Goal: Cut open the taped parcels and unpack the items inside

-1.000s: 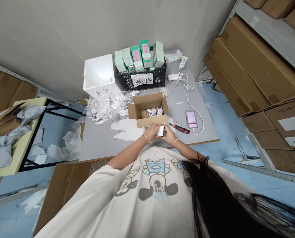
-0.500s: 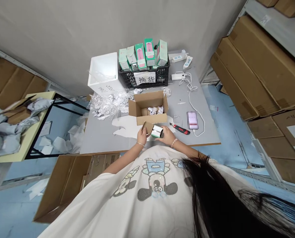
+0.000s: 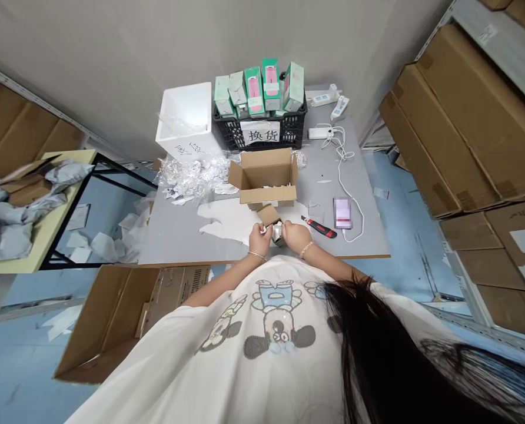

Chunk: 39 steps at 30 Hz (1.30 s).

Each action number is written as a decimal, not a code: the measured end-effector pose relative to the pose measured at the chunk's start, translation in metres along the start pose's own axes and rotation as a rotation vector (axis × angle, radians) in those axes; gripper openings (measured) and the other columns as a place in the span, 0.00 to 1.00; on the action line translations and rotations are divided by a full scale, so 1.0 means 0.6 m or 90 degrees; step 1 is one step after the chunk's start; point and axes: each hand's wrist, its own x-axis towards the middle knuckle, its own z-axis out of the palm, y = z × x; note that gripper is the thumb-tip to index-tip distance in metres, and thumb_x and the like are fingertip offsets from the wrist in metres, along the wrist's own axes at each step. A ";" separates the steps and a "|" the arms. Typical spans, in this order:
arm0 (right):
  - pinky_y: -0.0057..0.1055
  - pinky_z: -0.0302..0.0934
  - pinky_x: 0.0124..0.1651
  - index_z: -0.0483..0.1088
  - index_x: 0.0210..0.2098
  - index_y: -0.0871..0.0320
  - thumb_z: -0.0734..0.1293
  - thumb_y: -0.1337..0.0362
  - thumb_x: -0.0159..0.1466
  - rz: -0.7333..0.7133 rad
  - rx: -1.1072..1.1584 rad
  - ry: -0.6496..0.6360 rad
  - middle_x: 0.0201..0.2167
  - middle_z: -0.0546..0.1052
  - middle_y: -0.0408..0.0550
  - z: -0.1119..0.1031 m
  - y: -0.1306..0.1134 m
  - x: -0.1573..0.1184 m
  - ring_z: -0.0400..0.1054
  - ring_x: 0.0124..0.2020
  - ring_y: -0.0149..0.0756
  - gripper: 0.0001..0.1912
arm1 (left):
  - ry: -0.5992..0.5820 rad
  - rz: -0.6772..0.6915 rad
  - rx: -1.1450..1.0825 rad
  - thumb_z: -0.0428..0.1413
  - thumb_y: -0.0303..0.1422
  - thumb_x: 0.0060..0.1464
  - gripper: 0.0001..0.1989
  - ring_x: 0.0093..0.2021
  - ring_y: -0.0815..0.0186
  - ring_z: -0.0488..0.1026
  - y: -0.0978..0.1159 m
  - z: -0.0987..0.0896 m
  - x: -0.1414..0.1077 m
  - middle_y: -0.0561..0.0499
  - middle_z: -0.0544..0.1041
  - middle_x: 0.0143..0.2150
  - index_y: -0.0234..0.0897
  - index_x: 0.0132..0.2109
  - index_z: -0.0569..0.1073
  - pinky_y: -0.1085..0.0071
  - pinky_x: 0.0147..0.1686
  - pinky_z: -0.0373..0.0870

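Note:
A small green and white box (image 3: 278,234) is between my hands at the table's front edge, its end open. A small brown cardboard piece (image 3: 268,215) stands up just behind it. Bent fingers of my left hand (image 3: 259,240) grip the box's left side. My right hand (image 3: 296,237) closes on its right side, knuckles up. Beyond them sits an open cardboard carton (image 3: 268,176) with its flaps spread; crumpled paper shows a little inside. White torn paper (image 3: 227,220) lies flat to the left. A red and black cutter (image 3: 319,227) lies right of my right hand.
A black crate (image 3: 295,132) of green boxes and a white foam box (image 3: 185,112) stand at the back. Crumpled plastic wrap (image 3: 194,176) lies left of the carton. A phone (image 3: 343,213) on a cable is at the right. A large open carton (image 3: 108,324) stands below, left.
Both hands have drawn closer together over the small box, and their fingers now cover more of it. The brown piece stands farther from my left fingers. The whole view has shifted slightly.

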 end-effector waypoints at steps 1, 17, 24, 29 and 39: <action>0.32 0.61 0.39 0.68 0.45 0.62 0.48 0.57 0.73 0.014 0.020 0.009 0.37 0.79 0.60 0.002 0.002 -0.002 0.75 0.38 0.44 0.22 | -0.011 0.059 0.060 0.62 0.41 0.49 0.19 0.33 0.67 0.73 0.001 0.001 -0.003 0.54 0.71 0.35 0.41 0.33 0.57 0.72 0.33 0.69; 0.34 0.64 0.43 0.71 0.44 0.60 0.58 0.62 0.67 0.133 0.407 0.096 0.40 0.76 0.53 0.039 0.041 -0.013 0.71 0.40 0.40 0.13 | -0.050 0.237 0.042 0.49 0.29 0.59 0.07 0.56 0.60 0.71 -0.060 -0.024 0.008 0.41 0.67 0.61 0.40 0.45 0.65 0.60 0.48 0.72; 0.44 0.52 0.59 0.75 0.45 0.62 0.67 0.57 0.61 -0.049 0.059 0.141 0.58 0.64 0.62 -0.025 -0.006 -0.036 0.54 0.59 0.53 0.18 | -0.312 0.455 0.134 0.65 0.43 0.48 0.45 0.71 0.46 0.46 -0.062 -0.030 0.021 0.35 0.56 0.68 0.38 0.68 0.55 0.47 0.66 0.54; 0.48 0.52 0.57 0.75 0.47 0.65 0.72 0.50 0.54 0.046 0.021 0.015 0.54 0.66 0.66 -0.025 -0.025 -0.018 0.53 0.58 0.57 0.29 | -0.348 0.474 0.125 0.67 0.34 0.44 0.54 0.66 0.47 0.58 -0.078 -0.004 0.021 0.34 0.58 0.66 0.37 0.71 0.44 0.47 0.62 0.60; 0.55 0.41 0.63 0.76 0.42 0.62 0.72 0.55 0.49 0.024 0.029 0.022 0.52 0.68 0.62 -0.032 -0.010 -0.007 0.55 0.58 0.56 0.24 | -0.324 0.489 0.205 0.65 0.25 0.39 0.48 0.60 0.47 0.65 -0.063 0.021 0.029 0.34 0.65 0.60 0.33 0.65 0.52 0.49 0.58 0.64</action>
